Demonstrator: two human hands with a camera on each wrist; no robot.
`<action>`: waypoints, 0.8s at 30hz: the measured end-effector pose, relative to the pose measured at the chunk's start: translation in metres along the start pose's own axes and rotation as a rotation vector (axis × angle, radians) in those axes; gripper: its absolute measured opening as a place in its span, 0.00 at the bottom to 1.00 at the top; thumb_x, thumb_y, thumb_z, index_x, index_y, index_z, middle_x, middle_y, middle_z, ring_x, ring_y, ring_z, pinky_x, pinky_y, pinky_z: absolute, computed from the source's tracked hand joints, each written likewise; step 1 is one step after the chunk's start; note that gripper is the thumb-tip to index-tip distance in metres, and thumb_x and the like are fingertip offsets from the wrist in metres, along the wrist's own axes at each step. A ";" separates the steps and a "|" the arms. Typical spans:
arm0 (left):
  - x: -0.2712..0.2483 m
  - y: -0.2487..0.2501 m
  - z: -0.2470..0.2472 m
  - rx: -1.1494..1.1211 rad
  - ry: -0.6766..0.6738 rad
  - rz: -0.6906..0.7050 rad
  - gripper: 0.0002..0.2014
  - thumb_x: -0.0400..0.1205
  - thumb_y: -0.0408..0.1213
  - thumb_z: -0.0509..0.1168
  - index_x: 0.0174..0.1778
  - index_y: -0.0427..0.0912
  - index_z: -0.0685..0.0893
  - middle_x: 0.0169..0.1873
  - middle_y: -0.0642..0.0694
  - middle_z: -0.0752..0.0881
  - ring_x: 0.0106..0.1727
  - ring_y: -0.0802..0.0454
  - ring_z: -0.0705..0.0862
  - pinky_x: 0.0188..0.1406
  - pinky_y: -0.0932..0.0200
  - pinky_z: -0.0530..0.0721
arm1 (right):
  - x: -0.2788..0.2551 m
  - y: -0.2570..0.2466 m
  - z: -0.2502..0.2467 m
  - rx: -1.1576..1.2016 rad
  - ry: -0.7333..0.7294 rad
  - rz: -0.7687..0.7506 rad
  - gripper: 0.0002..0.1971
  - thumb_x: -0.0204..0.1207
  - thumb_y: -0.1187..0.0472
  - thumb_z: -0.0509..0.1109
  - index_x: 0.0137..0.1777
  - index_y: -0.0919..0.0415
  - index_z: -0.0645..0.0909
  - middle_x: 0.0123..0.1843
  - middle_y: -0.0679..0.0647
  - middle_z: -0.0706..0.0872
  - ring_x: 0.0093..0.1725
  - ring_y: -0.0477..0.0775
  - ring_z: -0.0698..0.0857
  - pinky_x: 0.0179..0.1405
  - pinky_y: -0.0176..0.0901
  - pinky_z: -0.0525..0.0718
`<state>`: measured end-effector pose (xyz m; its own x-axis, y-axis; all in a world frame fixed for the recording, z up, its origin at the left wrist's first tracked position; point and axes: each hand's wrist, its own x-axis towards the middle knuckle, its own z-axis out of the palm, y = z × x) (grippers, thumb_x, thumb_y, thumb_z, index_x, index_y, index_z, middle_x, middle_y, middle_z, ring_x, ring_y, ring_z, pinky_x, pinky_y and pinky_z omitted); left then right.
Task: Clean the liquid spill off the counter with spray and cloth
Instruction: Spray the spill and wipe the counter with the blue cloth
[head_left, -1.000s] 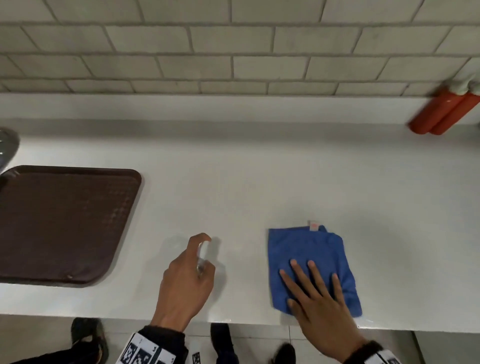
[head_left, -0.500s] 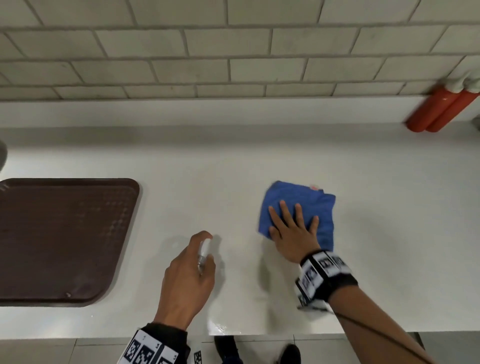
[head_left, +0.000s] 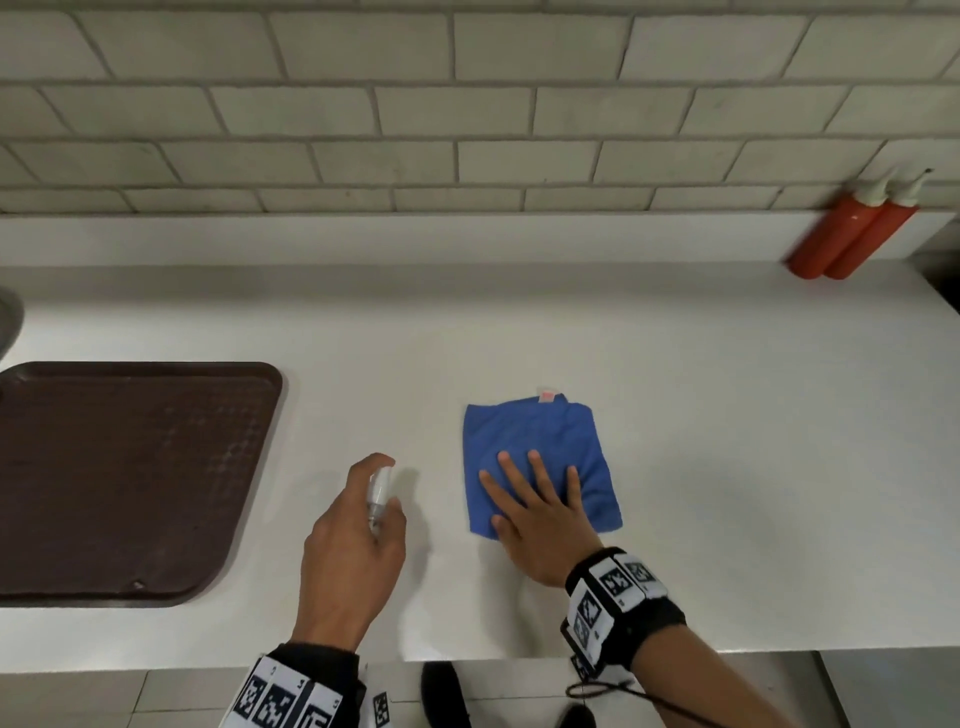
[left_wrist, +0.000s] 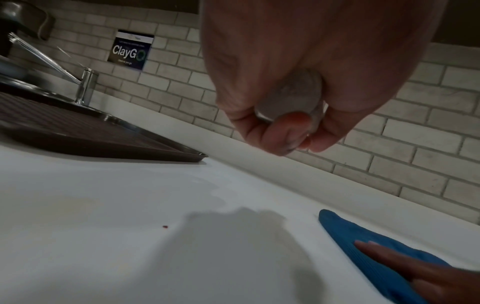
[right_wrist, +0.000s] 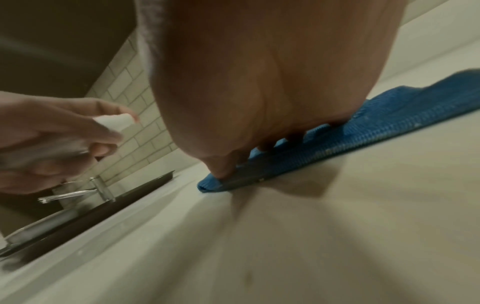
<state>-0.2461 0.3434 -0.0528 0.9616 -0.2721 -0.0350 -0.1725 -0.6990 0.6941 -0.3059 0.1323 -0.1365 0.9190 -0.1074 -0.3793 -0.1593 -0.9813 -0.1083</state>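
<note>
Cloth under the right hand, wet patch off to its left

Right hand presses flat on blue cloth; left hand, gripping spray bottle, hovers beside the cloth over the table.

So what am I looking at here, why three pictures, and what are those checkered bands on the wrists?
No machine: a person wears three cameras, one on the head and one on each wrist; what the bands do isn't shown. From the head view, the left hand has a small spray bottle in its grip above the white counter. The right hand presses flat on a blue cloth. A brown tray lies to the left, two red bottles stand by the wall.
</note>
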 end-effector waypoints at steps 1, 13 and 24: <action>-0.003 0.001 0.001 0.006 0.000 -0.009 0.19 0.85 0.38 0.64 0.69 0.59 0.72 0.33 0.53 0.82 0.32 0.55 0.82 0.33 0.55 0.79 | -0.013 0.003 0.009 0.002 0.030 -0.013 0.29 0.80 0.42 0.46 0.81 0.44 0.60 0.83 0.50 0.64 0.80 0.66 0.64 0.71 0.81 0.60; -0.073 0.025 0.019 0.016 0.006 -0.066 0.20 0.84 0.38 0.63 0.68 0.63 0.69 0.33 0.52 0.84 0.30 0.55 0.83 0.30 0.56 0.79 | -0.153 0.112 0.058 0.137 0.058 0.196 0.28 0.81 0.34 0.34 0.82 0.32 0.46 0.85 0.39 0.52 0.83 0.54 0.54 0.76 0.62 0.48; -0.121 0.040 0.040 0.057 -0.032 -0.094 0.22 0.83 0.38 0.63 0.67 0.67 0.67 0.32 0.51 0.85 0.29 0.52 0.85 0.32 0.52 0.87 | -0.143 0.131 0.049 0.137 0.026 0.279 0.34 0.75 0.35 0.21 0.82 0.38 0.35 0.86 0.48 0.43 0.84 0.64 0.45 0.71 0.81 0.50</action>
<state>-0.3775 0.3221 -0.0494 0.9670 -0.2240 -0.1216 -0.0948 -0.7589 0.6443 -0.4755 0.0273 -0.1411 0.8413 -0.3756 -0.3888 -0.4526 -0.8826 -0.1268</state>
